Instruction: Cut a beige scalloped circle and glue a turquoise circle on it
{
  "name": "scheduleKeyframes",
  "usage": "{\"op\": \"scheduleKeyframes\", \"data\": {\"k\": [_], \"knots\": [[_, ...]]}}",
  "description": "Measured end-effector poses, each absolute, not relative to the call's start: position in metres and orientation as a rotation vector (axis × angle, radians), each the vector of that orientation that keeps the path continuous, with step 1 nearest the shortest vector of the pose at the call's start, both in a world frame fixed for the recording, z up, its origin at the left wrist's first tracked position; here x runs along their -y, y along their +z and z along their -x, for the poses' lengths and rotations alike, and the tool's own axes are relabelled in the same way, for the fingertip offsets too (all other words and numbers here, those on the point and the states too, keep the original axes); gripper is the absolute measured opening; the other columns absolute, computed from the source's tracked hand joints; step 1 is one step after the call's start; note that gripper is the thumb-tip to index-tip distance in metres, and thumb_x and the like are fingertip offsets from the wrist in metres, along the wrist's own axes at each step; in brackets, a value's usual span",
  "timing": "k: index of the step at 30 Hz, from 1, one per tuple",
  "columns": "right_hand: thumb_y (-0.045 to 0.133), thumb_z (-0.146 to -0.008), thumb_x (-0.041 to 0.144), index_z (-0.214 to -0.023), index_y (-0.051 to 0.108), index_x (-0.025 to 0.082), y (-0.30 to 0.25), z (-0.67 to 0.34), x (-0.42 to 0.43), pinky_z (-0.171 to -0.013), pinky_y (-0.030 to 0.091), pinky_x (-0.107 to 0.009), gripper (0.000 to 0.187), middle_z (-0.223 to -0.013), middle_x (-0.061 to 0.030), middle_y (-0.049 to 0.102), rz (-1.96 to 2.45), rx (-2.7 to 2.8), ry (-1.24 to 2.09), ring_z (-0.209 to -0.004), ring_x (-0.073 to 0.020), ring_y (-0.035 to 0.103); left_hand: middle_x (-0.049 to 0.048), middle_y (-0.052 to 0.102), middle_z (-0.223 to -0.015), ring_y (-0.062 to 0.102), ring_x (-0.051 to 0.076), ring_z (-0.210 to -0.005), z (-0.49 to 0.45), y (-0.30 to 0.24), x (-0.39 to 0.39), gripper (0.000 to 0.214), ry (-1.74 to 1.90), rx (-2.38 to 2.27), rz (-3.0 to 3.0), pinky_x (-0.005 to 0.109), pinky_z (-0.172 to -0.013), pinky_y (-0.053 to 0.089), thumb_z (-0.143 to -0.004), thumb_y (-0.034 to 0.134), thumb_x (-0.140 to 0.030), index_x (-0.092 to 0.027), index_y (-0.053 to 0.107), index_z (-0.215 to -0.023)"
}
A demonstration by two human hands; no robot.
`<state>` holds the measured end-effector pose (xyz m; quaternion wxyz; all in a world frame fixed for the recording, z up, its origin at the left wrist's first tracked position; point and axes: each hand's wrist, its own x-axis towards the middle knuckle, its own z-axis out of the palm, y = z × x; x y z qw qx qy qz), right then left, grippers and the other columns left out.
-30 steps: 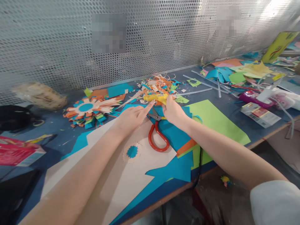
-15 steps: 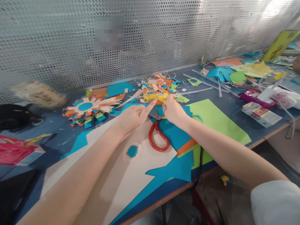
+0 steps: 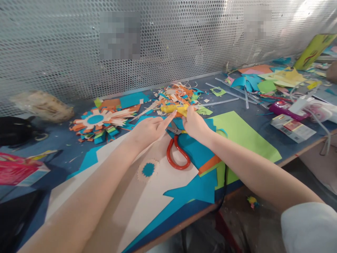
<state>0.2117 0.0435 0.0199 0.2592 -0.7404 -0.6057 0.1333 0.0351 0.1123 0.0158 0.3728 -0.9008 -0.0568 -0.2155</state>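
Observation:
My right hand point(image 3: 196, 123) is closed around the handle of a yellow hot glue gun point(image 3: 171, 108), whose body points left. A clear glue stick point(image 3: 218, 103) shows behind it, to the right. My left hand point(image 3: 150, 131) has its index finger stretched out, the fingertip at the underside of the glue gun; its other fingers are partly hidden. Below both hands lie scissors with red handles point(image 3: 179, 167), on white paper point(image 3: 126, 203) and blue paper point(image 3: 197, 151). A small scalloped paper disc with a blue centre point(image 3: 148, 169) rests on the white sheet.
A layered paper flower point(image 3: 96, 120) lies at left, paper scraps point(image 3: 181, 92) behind my hands. Green paper point(image 3: 244, 137), a small box point(image 3: 292, 128) and a purple tool point(image 3: 286, 109) are at right. A black cable point(image 3: 225, 182) hangs over the table edge. Perforated metal point(image 3: 168, 45) stands behind.
Almost nothing differs. Both hands and the glue gun keep their places; the view has shifted very slightly.

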Motion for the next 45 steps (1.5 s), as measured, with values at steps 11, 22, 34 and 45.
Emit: {"op": "scheduleKeyframes", "data": {"k": [11,22,34,45], "knots": [[0.041,-0.093,0.013,-0.122,0.041,0.004,0.018,-0.211,-0.045,-0.076,0.049,-0.037,0.031,-0.102,-0.0207,0.067,2.01,1.625,0.359,-0.092,-0.0266,0.066,0.0086,0.066,-0.07,0.064,0.019,-0.068,-0.036,0.007,-0.116,0.043,-0.547,0.167,2.3,0.028,-0.06,0.046,-0.089,0.029,-0.002,-0.002,0.049,-0.126],[0.054,-0.094,0.028,-0.119,0.055,0.015,0.022,-0.21,-0.043,-0.078,0.055,-0.039,0.028,-0.108,-0.0065,0.064,2.079,1.584,0.361,-0.09,-0.0183,0.065,0.0109,0.072,-0.09,0.068,0.023,-0.084,-0.027,0.009,-0.118,0.056,-0.617,0.48,2.593,0.032,-0.072,0.053,-0.092,0.037,-0.017,-0.009,0.022,-0.145],[0.055,-0.093,0.031,-0.119,0.055,0.016,0.02,-0.211,-0.044,-0.078,0.055,-0.039,0.03,-0.109,-0.0068,0.064,2.078,1.573,0.368,-0.09,-0.0185,0.065,0.0101,0.07,-0.083,0.066,0.022,-0.074,-0.03,0.005,-0.116,0.065,-0.567,0.337,2.591,0.029,-0.063,0.05,-0.088,0.036,-0.008,-0.01,0.015,-0.149],[0.045,-0.095,0.018,-0.126,0.045,0.002,0.021,-0.21,-0.043,-0.079,0.052,-0.035,0.035,-0.105,-0.0164,0.067,2.054,1.62,0.369,-0.092,-0.0223,0.065,0.0071,0.066,-0.074,0.063,0.018,-0.068,-0.03,0.009,-0.114,0.059,-0.487,0.277,2.486,0.026,-0.06,0.047,-0.084,0.029,-0.001,-0.011,0.035,-0.142]]}}
